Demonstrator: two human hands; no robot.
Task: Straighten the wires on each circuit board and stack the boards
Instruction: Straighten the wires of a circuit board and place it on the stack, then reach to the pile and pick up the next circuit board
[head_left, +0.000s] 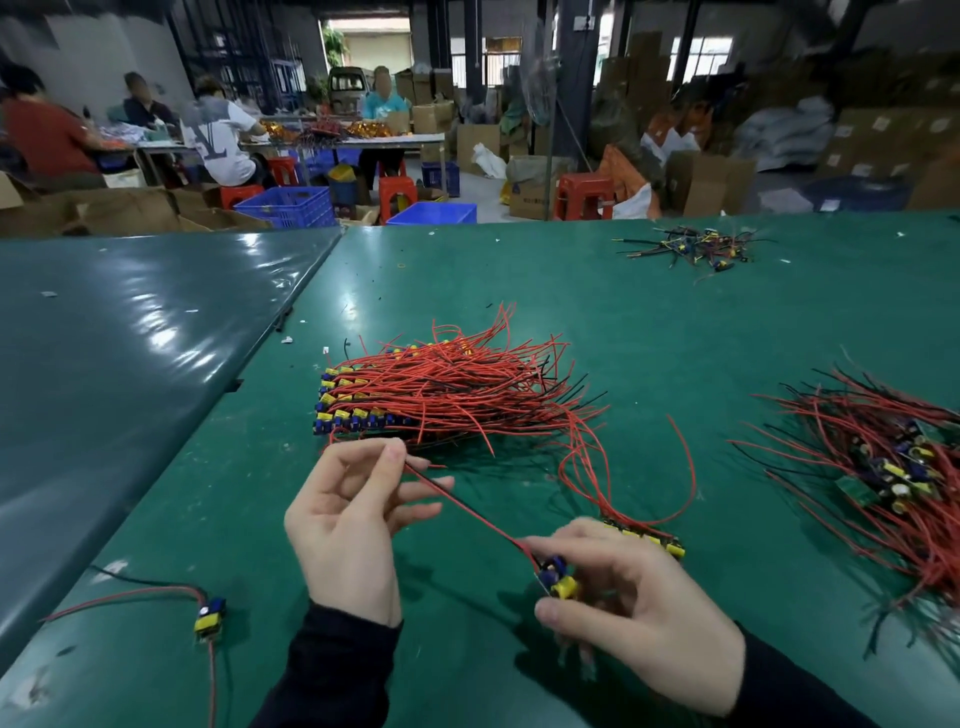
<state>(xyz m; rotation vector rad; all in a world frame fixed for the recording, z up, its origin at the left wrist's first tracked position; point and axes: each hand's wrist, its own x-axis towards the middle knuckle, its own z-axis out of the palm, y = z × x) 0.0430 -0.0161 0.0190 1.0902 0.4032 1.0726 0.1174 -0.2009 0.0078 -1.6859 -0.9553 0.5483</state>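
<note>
My right hand (628, 608) grips a small circuit board (558, 579) with blue and yellow parts, low in the middle of the view. A red and black wire pair (467, 506) runs taut from it up-left to my left hand (345, 512), which pinches the far end between thumb and forefinger. Behind my hands lies a neat stack of boards (353, 408) with red wires (457, 387) fanning right. A short row of boards (644, 535) with curved red wires lies just past my right hand.
A loose heap of boards and tangled wires (883, 467) lies at the right. A single board (209, 616) with wires sits near left. A small pile of scraps (696, 249) lies far right on the green table (519, 291). People work at tables beyond.
</note>
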